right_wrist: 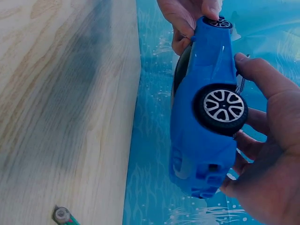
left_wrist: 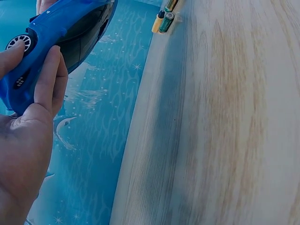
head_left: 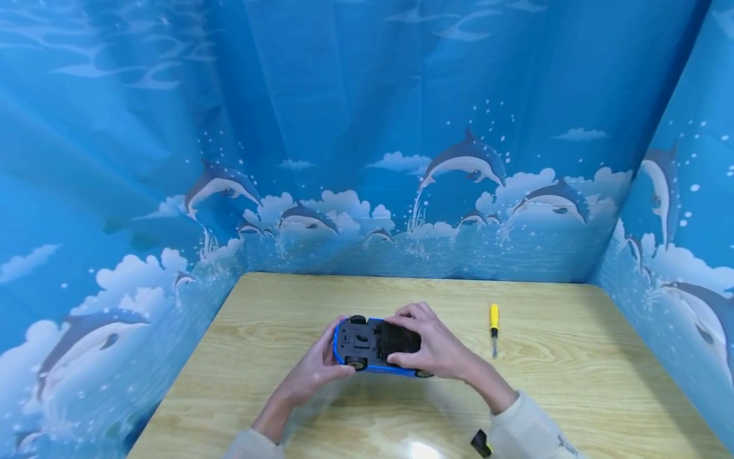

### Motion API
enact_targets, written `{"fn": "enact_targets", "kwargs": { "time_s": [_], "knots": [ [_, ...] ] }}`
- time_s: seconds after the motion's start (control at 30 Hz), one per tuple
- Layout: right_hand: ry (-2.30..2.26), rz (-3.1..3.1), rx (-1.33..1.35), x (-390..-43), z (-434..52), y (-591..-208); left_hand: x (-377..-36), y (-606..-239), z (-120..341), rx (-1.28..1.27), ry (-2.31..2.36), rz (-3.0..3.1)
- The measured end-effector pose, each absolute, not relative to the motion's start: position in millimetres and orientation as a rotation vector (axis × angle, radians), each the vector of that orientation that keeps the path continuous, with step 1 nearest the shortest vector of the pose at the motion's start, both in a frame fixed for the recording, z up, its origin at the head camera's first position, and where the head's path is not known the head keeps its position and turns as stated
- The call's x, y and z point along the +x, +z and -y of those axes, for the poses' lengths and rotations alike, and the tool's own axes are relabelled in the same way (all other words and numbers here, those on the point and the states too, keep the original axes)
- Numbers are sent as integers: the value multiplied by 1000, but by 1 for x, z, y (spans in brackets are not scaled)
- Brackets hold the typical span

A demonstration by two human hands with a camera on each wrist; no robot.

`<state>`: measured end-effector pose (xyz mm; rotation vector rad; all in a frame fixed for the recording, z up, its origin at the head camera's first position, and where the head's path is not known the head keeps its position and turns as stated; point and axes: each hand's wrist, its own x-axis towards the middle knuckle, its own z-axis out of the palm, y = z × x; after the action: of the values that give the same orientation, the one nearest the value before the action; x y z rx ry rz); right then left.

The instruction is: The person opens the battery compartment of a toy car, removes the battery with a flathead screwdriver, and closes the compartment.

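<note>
Fingers of the right hand (head_left: 438, 347) curl over the black underside of the blue toy car (head_left: 373, 347), thumb on the near flank and fingertips hooked over the far edge; the right wrist view shows that hand cupping the car's end beside a silver-spoked wheel (right_wrist: 221, 107). At the car's other end the left hand (head_left: 318, 370) pinches the body, thumb by the wheel and fingers wrapped along the side, as the left wrist view confirms. Belly up, the car is held just above the wooden table (head_left: 573, 382), its long axis running left to right between the two hands, so each hand has one end and neither is nearer than the other. Right of the car, well apart from it, a yellow-handled screwdriver (head_left: 494, 326) lies with its tip toward the person. Two batteries (left_wrist: 163, 21) show in the left wrist view, lying past the car. Round the table on three sides hangs a blue curtain (head_left: 367, 127) printed with dolphins and clouds
</note>
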<state>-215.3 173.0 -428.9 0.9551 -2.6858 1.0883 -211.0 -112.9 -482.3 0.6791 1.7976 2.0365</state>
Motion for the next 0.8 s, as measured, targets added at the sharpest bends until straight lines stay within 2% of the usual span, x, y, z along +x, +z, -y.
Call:
{"fn": "enact_targets", "kwargs": {
  "time_s": [0.8],
  "knots": [
    [1121, 2758, 963, -214, -177, -429, -211, -478, 111, 690, 2040, -1804]
  ]
}}
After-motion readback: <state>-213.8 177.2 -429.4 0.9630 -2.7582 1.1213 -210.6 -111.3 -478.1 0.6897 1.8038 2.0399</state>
